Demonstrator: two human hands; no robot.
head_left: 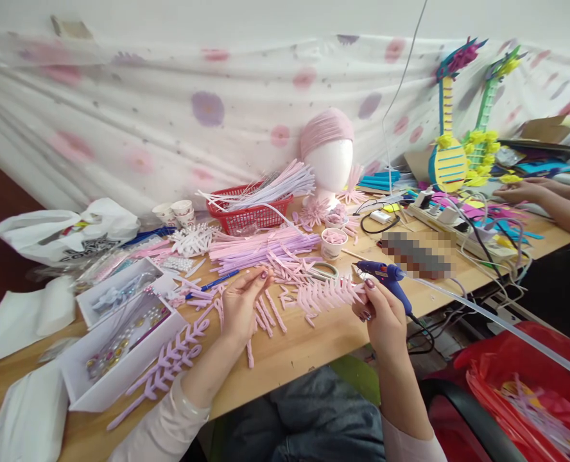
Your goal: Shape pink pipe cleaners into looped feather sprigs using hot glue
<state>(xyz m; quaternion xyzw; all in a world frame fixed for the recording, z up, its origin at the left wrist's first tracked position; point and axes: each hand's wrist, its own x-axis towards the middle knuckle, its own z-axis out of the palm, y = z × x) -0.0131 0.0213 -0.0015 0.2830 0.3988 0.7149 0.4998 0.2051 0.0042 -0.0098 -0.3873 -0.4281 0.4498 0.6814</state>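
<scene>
My right hand (pixel 384 314) is closed round a blue glue gun (pixel 387 277) with a long clear glue stick (pixel 506 327) trailing to the right. Its nozzle points left at a pink foam comb-shaped piece (pixel 326 294) on the wooden table (pixel 304 346). My left hand (pixel 241 301) reaches into loose pink foam strips (pixel 270 314), its fingertips pinched on one strip near a pile of lilac and pink foam sticks (pixel 266 247).
A white foam head with a pink cap (pixel 328 154) stands behind, beside a red basket (pixel 241 215). White boxes of gems (pixel 126 333) and lilac leaf shapes (pixel 169 359) lie left. Another person's hand (pixel 526 190) rests at the right, near a power strip (pixel 439 215). A red bin (pixel 530 385) sits below.
</scene>
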